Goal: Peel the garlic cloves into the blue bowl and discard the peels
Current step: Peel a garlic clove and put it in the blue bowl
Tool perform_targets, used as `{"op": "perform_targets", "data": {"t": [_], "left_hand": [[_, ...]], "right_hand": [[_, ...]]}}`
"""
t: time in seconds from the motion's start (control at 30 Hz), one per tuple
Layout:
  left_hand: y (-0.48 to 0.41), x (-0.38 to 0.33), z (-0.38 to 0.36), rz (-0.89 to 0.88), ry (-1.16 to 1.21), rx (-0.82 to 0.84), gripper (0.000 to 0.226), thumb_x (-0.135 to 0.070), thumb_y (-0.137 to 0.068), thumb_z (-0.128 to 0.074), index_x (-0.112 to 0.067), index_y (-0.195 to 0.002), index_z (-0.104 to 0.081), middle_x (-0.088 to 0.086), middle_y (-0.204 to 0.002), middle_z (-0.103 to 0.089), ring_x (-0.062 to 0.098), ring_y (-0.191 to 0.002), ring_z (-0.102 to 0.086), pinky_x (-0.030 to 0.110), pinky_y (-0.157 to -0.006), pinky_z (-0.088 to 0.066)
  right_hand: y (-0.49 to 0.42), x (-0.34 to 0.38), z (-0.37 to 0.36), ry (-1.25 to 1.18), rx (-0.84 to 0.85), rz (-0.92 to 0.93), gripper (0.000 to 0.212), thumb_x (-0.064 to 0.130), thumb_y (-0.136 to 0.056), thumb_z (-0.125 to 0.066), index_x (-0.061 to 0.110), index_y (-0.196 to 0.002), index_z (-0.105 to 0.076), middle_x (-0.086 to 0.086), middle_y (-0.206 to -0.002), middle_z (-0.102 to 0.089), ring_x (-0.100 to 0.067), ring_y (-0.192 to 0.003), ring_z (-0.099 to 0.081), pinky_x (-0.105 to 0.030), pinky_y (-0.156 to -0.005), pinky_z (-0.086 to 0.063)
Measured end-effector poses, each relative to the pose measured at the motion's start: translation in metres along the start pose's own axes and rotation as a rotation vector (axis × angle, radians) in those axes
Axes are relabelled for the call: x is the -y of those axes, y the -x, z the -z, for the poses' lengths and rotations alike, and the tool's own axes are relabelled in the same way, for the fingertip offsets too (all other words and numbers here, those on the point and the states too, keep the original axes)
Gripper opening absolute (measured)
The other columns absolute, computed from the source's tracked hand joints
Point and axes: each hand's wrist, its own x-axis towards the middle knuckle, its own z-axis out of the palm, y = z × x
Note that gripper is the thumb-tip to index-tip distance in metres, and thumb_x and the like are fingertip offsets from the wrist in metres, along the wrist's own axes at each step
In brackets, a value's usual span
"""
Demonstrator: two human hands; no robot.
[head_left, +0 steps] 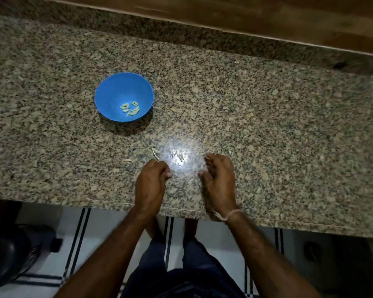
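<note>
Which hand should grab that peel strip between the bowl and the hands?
Left. The left hand sits right beside the peel strip; the right hand is farther off, past the glare, and motion-blurred. Left's fingers are curled, though.

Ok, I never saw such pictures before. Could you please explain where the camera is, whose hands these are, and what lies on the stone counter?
There is one picture, from a camera worn on a person's head, looking down. No machine: the two bare arms are that person's own. The left hand has curled fingers; whether it holds anything is hidden. The right hand is blurred, loosely curved, with nothing seen in it; a thread bracelet is on its wrist. On the granite counter stands a blue bowl with several peeled garlic cloves inside. Some thin peels lie on the counter just beyond the hands.
</note>
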Motion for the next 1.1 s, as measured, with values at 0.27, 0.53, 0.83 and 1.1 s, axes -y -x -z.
{"op": "perform_targets", "data": {"t": [0.27,0.53,0.83,1.1], "left_hand": [[0.013,-0.012,-0.005,0.189,0.083,-0.171,0.016,-0.016,-0.089,-0.073,-0.027,-0.082,-0.064,-0.009,-0.09,-0.059,0.005,-0.077,-0.056,0.028,-0.066,-0.04],[0.024,0.0,0.003,0.33,0.115,-0.292,0.014,-0.018,-0.093,-0.072,-0.026,-0.084,-0.066,-0.003,-0.092,-0.065,0.002,-0.079,-0.057,0.026,-0.066,-0.04],[0.036,-0.006,0.001,0.402,0.162,-0.339,0.018,-0.018,-0.091,-0.074,-0.031,-0.084,-0.064,-0.006,-0.092,-0.063,0.004,-0.08,-0.06,0.02,-0.066,-0.041],[0.041,0.003,-0.003,0.404,0.199,-0.363,0.015,-0.021,-0.092,-0.074,-0.029,-0.084,-0.065,-0.006,-0.094,-0.066,0.01,-0.081,-0.063,0.03,-0.07,-0.053]], "right_hand": [[-0.007,-0.024,-0.001,0.582,0.27,0.115,0.075,0.056,-0.111,-0.02,0.015,-0.166,0.012,-0.006,-0.173,0.018,-0.02,-0.16,0.02,-0.046,-0.129,0.012],[-0.008,-0.004,-0.036,0.443,0.499,0.39,0.074,0.053,-0.112,-0.026,0.016,-0.167,0.007,-0.002,-0.174,0.015,-0.012,-0.159,0.019,-0.044,-0.131,0.008],[-0.036,-0.005,-0.038,0.707,0.575,0.545,0.076,0.062,-0.109,-0.02,0.017,-0.168,-0.002,-0.001,-0.175,0.007,-0.022,-0.16,0.017,-0.057,-0.128,0.007],[-0.005,-0.015,-0.012,0.656,0.511,0.407,0.075,0.059,-0.111,-0.017,0.019,-0.165,0.014,-0.001,-0.172,0.023,-0.019,-0.158,0.025,-0.056,-0.128,0.011]]}}
